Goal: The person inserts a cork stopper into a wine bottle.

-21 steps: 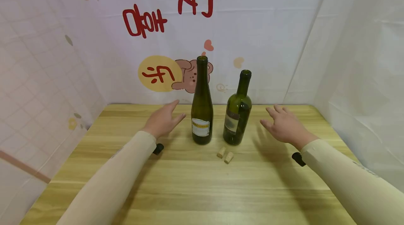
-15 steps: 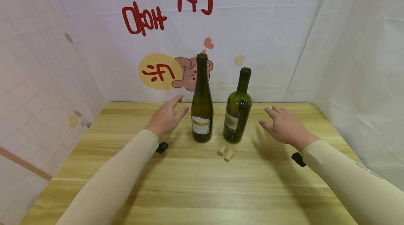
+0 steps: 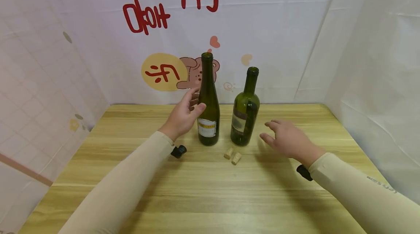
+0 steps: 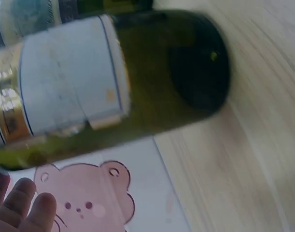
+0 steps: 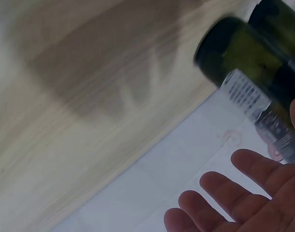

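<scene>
The table's [image 3: 197, 194] wood runs wide from the near side up to two corks [image 3: 236, 158], just before the upright bottles. The right hand [image 3: 290, 139], fingers loosely spread and ungripping, is near the shorter bottle [image 3: 243, 115] — whose pale printed label [image 5: 245, 94] the right wrist view reveals. That bottle stands between it and the taller bottle [image 3: 209, 102]. The left hand [image 3: 182, 117] is open beside the latter — thumb contact I cannot tell. Beyond the far edge hangs a printed backdrop [image 3: 279, 37].
</scene>
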The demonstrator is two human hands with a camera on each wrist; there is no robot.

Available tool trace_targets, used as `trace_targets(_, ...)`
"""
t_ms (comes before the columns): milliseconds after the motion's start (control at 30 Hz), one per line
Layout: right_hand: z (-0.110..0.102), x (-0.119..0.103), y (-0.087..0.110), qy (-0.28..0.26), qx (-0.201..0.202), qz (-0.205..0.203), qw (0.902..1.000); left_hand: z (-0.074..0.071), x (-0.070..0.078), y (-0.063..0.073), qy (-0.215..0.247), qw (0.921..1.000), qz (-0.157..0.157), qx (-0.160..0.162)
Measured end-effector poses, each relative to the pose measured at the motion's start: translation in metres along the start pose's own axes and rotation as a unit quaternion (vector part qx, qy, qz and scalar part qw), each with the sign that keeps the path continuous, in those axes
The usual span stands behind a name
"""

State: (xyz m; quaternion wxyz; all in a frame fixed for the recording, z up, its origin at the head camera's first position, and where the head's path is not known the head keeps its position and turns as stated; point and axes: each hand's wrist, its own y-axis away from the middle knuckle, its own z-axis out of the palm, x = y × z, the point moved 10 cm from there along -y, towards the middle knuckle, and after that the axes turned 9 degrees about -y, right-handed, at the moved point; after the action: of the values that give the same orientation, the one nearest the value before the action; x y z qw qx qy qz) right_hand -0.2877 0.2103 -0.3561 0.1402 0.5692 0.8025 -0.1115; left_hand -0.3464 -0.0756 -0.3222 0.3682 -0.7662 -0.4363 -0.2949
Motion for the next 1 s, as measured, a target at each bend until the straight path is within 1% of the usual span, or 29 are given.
trace_targets(100,0.001,-0.007,0.002,-0.001,0.008,-0.007,0.9999,0.005,0.004,-0.003,0.011,0.9999,-0.007,-0.001)
trace_targets(300,0.009,-0.016,0.006,-0.013,0.002,-0.014,0.9998,0.012,0.007,-0.008,0.024,0.9995,-0.021,-0.001)
trace_targets(533,0.018,-0.025,0.011,-0.018,0.005,-0.021,0.9996,0.015,0.007,-0.011,0.004,0.9990,-0.043,0.005)
trace_targets(700,0.026,-0.031,0.011,-0.019,0.007,-0.027,0.9994,0.015,0.004,-0.012,-0.021,0.9980,-0.056,0.018)
trace_targets(833,0.032,-0.039,0.010,-0.013,0.008,-0.040,0.9991,0.016,0.003,-0.013,-0.043,0.9970,-0.059,0.026)
trace_targets(1000,0.040,-0.050,0.007,0.003,0.008,-0.064,0.9979,0.018,0.002,-0.015,-0.056,0.9964,-0.056,0.030)
